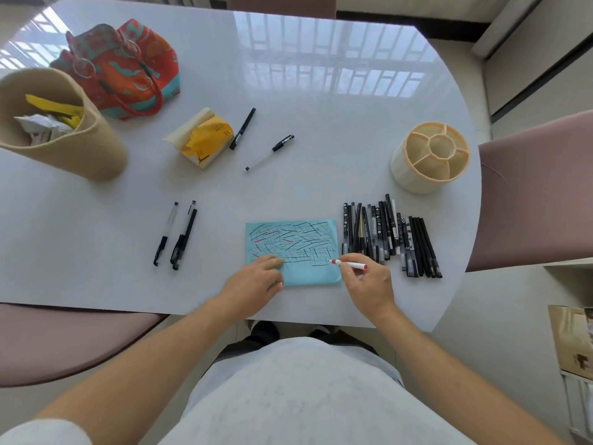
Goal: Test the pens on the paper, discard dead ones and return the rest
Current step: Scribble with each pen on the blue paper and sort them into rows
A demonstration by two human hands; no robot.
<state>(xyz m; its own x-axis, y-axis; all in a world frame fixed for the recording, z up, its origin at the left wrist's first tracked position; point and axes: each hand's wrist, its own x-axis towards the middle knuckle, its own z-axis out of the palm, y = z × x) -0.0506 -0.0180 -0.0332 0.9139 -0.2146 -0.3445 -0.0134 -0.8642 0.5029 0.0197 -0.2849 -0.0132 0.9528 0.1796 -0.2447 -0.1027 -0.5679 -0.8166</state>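
**Red-tipped pen laid almost flat at the blue sheet's right edge**

A pale worktop (321, 130) fills the room ahead, rounded at its right end. At its far left stand a woven beige bin (80, 149) holding crumpled paper and a yellow scrap, and a bright patterned bag (128, 69). Nearer the middle lies a yellow tissue pack (202, 139). At right sits a cream pen holder (430, 159) with divided compartments, nothing showing in them.

The blue paper (308, 274), crossed with black and red strokes, lies near the person. The left hand (256, 284) presses its fingers flat on the sheet's near left corner. The right hand (369, 287) pinches a white pen (349, 264) in curled fingers, its long axis running left to right, red tip pointing left onto the paper.

Just right of the paper lies a row of dark pens (391, 236), long axes running near to far. Two black pens (260, 136) lie far of the paper, three more (176, 236) to its left.
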